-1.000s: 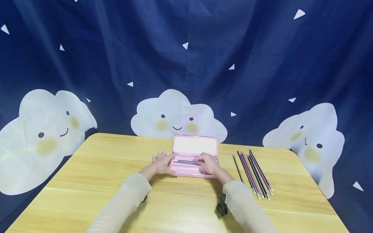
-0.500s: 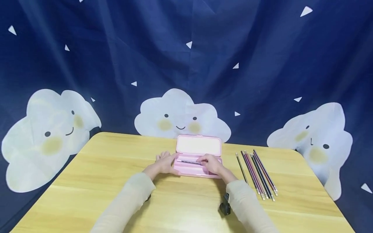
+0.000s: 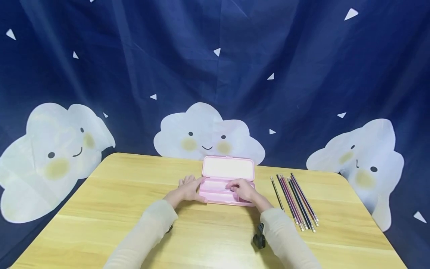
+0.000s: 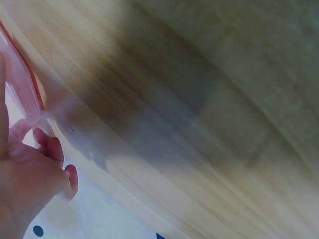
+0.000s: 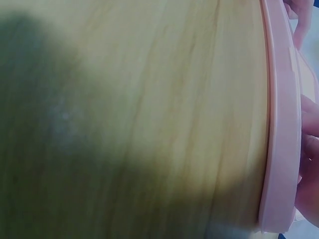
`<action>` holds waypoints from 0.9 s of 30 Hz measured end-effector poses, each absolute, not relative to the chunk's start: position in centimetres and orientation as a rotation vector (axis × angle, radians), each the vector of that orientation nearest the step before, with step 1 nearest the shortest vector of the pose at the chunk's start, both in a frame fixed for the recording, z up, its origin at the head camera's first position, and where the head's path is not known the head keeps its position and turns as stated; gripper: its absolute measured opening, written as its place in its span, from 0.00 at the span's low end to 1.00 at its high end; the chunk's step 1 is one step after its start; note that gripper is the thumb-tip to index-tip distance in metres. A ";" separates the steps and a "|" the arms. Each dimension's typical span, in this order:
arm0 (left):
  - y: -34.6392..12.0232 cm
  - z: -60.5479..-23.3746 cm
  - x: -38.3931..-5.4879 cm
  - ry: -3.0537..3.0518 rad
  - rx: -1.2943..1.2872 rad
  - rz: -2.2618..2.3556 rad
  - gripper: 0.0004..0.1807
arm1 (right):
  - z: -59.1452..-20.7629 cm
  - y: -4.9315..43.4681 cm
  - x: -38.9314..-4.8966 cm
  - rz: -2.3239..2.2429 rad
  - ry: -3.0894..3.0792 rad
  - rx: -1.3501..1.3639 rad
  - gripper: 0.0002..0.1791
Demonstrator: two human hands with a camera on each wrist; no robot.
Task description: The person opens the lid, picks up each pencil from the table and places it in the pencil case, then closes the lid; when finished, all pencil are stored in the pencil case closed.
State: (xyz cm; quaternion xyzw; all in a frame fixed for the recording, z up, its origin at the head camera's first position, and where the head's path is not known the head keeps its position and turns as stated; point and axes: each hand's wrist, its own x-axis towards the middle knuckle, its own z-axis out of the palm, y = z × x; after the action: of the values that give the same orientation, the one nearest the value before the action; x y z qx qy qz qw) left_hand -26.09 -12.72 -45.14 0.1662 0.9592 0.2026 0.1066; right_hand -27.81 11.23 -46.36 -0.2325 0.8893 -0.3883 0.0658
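Observation:
An open pink pencil case lies on the table with its lid tilted back. At its left end my left hand grips it, thumb at the near corner and fingers along the far side. In the left wrist view, that hand appears beside the case's corner. My right hand reaches into the back compartment with bent fingers, and I cannot tell whether they hold anything. The right wrist view shows the right hand partly, behind the case's front wall.
Several pencils lie in a loose group on the wooden table, right of the case. One dark pencil lies slightly apart, nearest the right forearm. A dark blue curtain with clouds hangs behind the table.
The pencil under my right fingers, visible in the back compartment before, has dropped out of sight there. My left hand keeps its place on the case. The head view has shifted slightly.

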 end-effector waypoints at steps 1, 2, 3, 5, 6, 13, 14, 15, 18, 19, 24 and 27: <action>-12.7 -45.2 -26.1 2.825 0.489 0.595 0.52 | -46.4 11.3 -27.8 -1.176 2.681 -0.684 0.10; -12.7 -45.2 -26.1 2.824 0.489 0.598 0.52 | -46.4 11.3 -27.8 -1.179 2.680 -0.672 0.10; -12.6 -45.2 -26.1 2.825 0.489 0.598 0.52 | -46.4 11.3 -27.8 -1.182 2.683 -0.663 0.10; -12.6 -45.2 -26.1 2.825 0.491 0.598 0.52 | -46.5 11.4 -27.7 -1.193 2.687 -0.649 0.10; -12.6 -45.3 -26.1 2.826 0.493 0.599 0.52 | -46.5 11.4 -27.7 -1.204 2.682 -0.640 0.10; -12.5 -45.3 -26.2 2.833 0.494 0.600 0.52 | -46.2 12.1 -27.7 -1.232 2.710 -0.623 0.10; -12.5 -45.3 -26.2 2.829 0.492 0.603 0.52 | -46.2 12.3 -27.7 -1.248 2.700 -0.622 0.10; -12.5 -45.3 -26.3 2.826 0.492 0.597 0.52 | -46.2 12.5 -27.7 -1.267 2.683 -0.637 0.10; -12.6 -45.3 -26.3 2.817 0.495 0.602 0.52 | -45.9 13.1 -27.6 -1.304 2.642 -0.694 0.11; -12.6 -45.3 -26.3 2.814 0.498 0.603 0.52 | -45.8 13.4 -27.5 -1.303 2.642 -0.709 0.11; -12.7 -45.3 -26.2 2.807 0.507 0.598 0.52 | -45.2 14.6 -27.5 -1.297 2.666 -0.708 0.11; -12.7 -45.2 -26.2 2.803 0.496 0.589 0.52 | -45.1 15.3 -27.4 -1.324 2.662 -0.667 0.12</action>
State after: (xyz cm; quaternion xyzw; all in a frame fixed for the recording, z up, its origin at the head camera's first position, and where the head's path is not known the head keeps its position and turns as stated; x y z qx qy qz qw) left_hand -26.17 -12.72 -45.20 0.1694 0.9576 0.2013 0.1172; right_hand -27.45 15.33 -45.09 -0.2186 0.8727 -0.4339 0.0475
